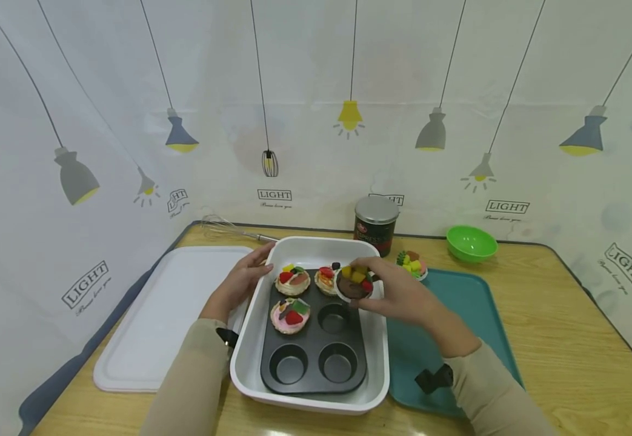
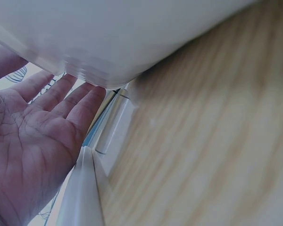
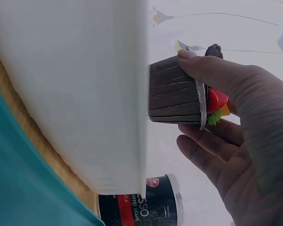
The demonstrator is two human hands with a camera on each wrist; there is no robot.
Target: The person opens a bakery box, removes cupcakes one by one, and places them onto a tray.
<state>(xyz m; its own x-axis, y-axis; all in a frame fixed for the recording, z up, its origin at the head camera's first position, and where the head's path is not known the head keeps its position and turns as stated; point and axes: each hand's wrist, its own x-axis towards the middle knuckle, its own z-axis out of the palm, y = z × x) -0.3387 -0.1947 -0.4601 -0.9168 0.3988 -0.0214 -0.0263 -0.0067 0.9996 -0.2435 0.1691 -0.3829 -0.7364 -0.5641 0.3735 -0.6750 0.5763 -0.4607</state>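
Observation:
My right hand (image 1: 400,293) holds a chocolate cupcake (image 1: 355,284) over the right side of a dark muffin tin (image 1: 316,339). In the right wrist view, thumb and fingers grip the cupcake's brown pleated case (image 3: 174,94), which lies sideways there; red, yellow and green toppings show. The tin sits inside a white tub (image 1: 378,363). A cream cupcake (image 1: 292,281), a pink one (image 1: 290,316) and an orange-topped one (image 1: 325,280) stand in its cups. My left hand (image 1: 242,281) holds the tub's left rim, thumb over it, fingers along the outer wall.
Left of the tub lies a white tray (image 1: 157,321); to its right, a teal tray (image 1: 457,315) with a fruit-topped cupcake (image 1: 412,264) at its back corner. A whisk (image 1: 234,230), a coffee tin (image 1: 375,224) and a green bowl (image 1: 471,244) stand along the back.

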